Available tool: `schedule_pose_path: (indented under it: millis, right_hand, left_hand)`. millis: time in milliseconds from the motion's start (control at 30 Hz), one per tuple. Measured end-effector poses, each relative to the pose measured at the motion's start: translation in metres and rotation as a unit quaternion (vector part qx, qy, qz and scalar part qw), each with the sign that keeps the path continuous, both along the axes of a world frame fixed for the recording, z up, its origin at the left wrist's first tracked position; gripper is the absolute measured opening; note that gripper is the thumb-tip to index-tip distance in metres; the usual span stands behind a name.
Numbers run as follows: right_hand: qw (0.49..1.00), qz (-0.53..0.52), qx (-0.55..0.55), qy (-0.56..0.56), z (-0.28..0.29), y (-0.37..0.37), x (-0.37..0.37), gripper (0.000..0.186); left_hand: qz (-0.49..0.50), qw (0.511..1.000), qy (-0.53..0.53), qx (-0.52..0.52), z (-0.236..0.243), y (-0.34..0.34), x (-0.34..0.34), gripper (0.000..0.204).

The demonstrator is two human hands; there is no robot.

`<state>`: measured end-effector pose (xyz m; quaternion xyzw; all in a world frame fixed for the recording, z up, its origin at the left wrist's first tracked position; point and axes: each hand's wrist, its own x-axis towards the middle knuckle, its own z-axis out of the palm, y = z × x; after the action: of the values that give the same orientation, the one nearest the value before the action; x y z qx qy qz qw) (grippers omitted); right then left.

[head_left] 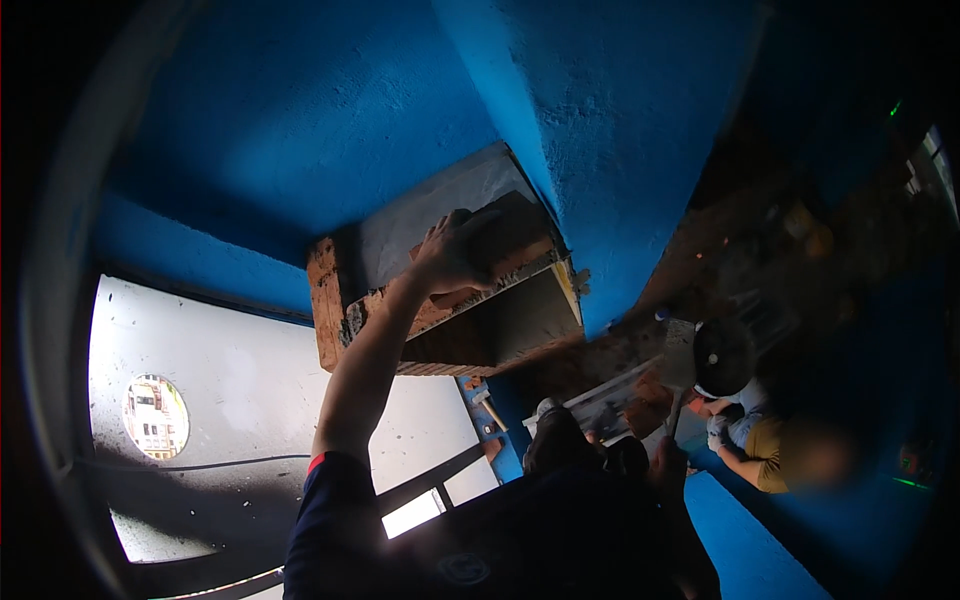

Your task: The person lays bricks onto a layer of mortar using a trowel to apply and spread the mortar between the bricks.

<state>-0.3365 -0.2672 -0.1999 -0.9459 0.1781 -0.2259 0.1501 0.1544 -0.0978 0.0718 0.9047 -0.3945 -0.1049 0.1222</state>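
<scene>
My left hand (445,262) grips a reddish-brown brick (510,225) on top of a boxlike brick structure (325,300) against the blue wall. Grey mortar lines the structure's front edge, and a grey slab (400,200) lies behind the brick. Down at the right, my right hand (668,462) is closed on the handle of a trowel, its grey blade (678,355) held upward. A round black container (725,358) is just beside the blade, partly in shadow.
Blue walls (600,120) surround the structure. Below right, another person (770,460) in a yellow top wears gloves. A white panel (230,380) with a round opening and a cable fills the left. A hammer-like tool (485,405) and brick pieces lie on a blue ledge below.
</scene>
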Motion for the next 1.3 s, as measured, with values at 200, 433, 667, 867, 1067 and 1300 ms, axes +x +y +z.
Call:
schedule_pose_path:
  millis: [200,433,667,867,1067,1300]
  right_hand:
    - [0.985,-0.090,0.132,0.071,-0.015,0.014,-0.014,0.031]
    - [0.989,-0.093,0.107,0.034,-0.013,0.022,-0.003,0.023]
    - [0.806,-0.256,0.530,0.061,0.049,0.048,0.044,0.016]
    - [0.857,-0.167,0.488,0.006,0.069,0.059,0.057,0.037]
    - [0.801,-0.215,0.556,-0.057,0.006,0.087,0.047,0.028]
    - [0.978,-0.124,-0.055,-0.156,0.054,0.119,0.100,0.025]
  left_hand:
    - [-0.039,0.999,0.030,0.006,-0.024,-0.012,0.006,0.101]
    - [-0.053,0.998,0.022,-0.020,-0.045,-0.008,0.015,0.100]
    - [-0.046,0.999,0.020,-0.007,-0.069,0.009,0.020,0.101]
    - [-0.090,0.995,0.028,0.011,-0.060,0.002,0.024,0.108]
    - [-0.134,0.990,0.043,0.032,-0.048,0.003,0.032,0.115]
    - [-0.072,0.993,0.056,0.080,-0.042,0.024,0.041,0.122]
